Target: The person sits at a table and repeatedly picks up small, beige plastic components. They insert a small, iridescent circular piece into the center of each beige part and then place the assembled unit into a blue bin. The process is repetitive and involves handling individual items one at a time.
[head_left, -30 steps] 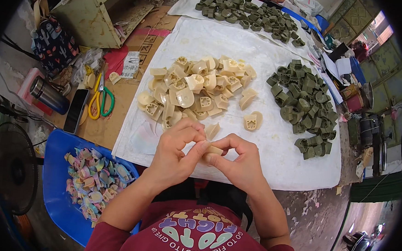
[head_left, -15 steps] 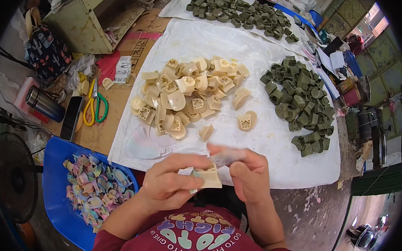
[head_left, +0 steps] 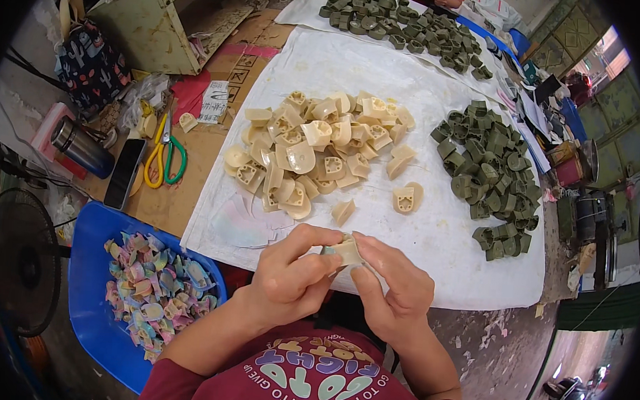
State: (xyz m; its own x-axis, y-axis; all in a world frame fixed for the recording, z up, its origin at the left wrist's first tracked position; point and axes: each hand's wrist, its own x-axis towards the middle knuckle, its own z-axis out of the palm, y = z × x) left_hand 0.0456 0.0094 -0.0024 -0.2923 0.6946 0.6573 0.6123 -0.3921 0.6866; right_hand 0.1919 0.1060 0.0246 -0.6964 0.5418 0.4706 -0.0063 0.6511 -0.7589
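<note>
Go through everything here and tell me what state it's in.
Cream piece: held in left hand, right hand touching it.
Cream pile: loosely heaped.
Green pieces: loosely heaped.
Phone: lying flat, screen dark.
Scissors: lying flat.
Blue tub: partly filled with colourful pieces.
Fan: spinning or still, unclear.

I see the cloth [head_left: 451, 270] ahead, on it the middle pile [head_left: 315, 152], left of the right pile [head_left: 487, 166]. Behind both, the far pile [head_left: 404, 28] lies on the far cloth [head_left: 296, 9]. Leftward from my cloth come scissors [head_left: 165, 140], phone [head_left: 125, 173], flask [head_left: 83, 147]. Nearer, the bin [head_left: 86, 281] holds scraps [head_left: 157, 293], the fan [head_left: 19, 262] left of it.
</note>
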